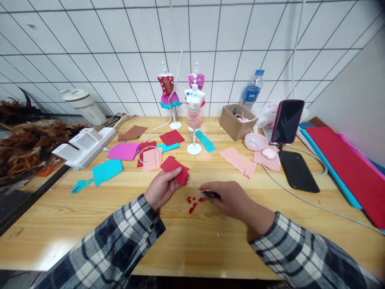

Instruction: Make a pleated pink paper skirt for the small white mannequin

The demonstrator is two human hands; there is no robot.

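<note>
My left hand (164, 188) pinches a folded piece of red crepe paper (175, 166) between thumb and fingers. The paper's right edge is cut into small scallops. Just to the right, my right hand (230, 198) is closed around dark scissors (211, 194), mostly hidden by the fingers and blurred. They are apart from the paper. Several red snippets (192, 208) lie on the table below and between my hands. Beyond them stands a white mini dress form (195, 98) with pink paper wrapped around its lower part.
Two dressed forms (167, 86) stand behind. Coloured paper pieces (107, 171) and a white cable (300, 190) spread over the wooden table (180, 249). At right are a cardboard box (237, 124), pink dish (256, 141), phone (288, 121), black power bank (298, 170) and red sheets (345, 164); at left, a power strip (90, 148).
</note>
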